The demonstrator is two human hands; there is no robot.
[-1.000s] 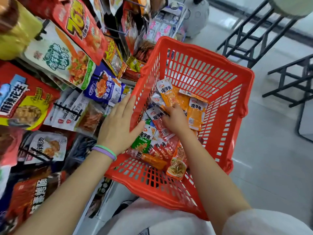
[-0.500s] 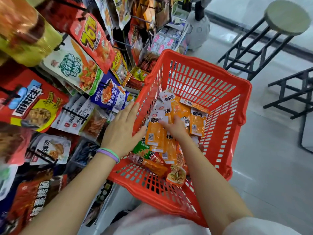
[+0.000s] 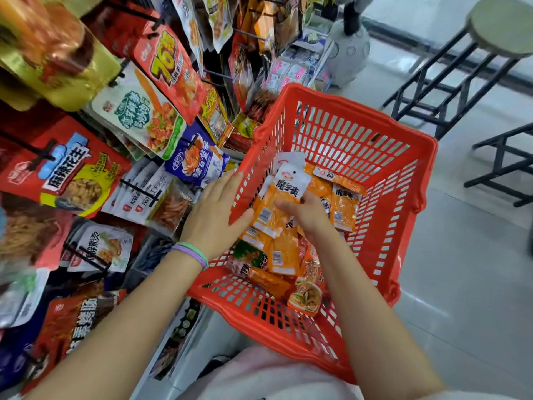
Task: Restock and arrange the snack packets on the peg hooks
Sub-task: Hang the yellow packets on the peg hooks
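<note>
Right hand (image 3: 305,215) curled round a bunch of orange snack packets (image 3: 284,203), thumb across their faces, white header ends pointing up and away from the wrist, barcode ends hanging below toward the left. Lifted clear of the heap, inside the red basket (image 3: 403,203), near its left wall. More loose packets (image 3: 343,207) lying just beside and under the hand: orange ones to the right, a green one (image 3: 249,252) and further orange and red ones toward the near wall.

Left hand (image 3: 215,215) flat against the outside of the basket's left wall, fingers straight and pressed to the mesh, thumb hooked over toward the rim, gripping nothing else. Two bands (image 3: 191,252), green and purple, round that wrist.

Further left, peg hooks (image 3: 138,187) loaded with hanging snack bags: a blue-and-white bag (image 3: 199,157) just above the left fingers, white ones below it, red ones further out. On the far right, black stools (image 3: 476,67) on the pale floor (image 3: 467,269), well apart from the basket.
</note>
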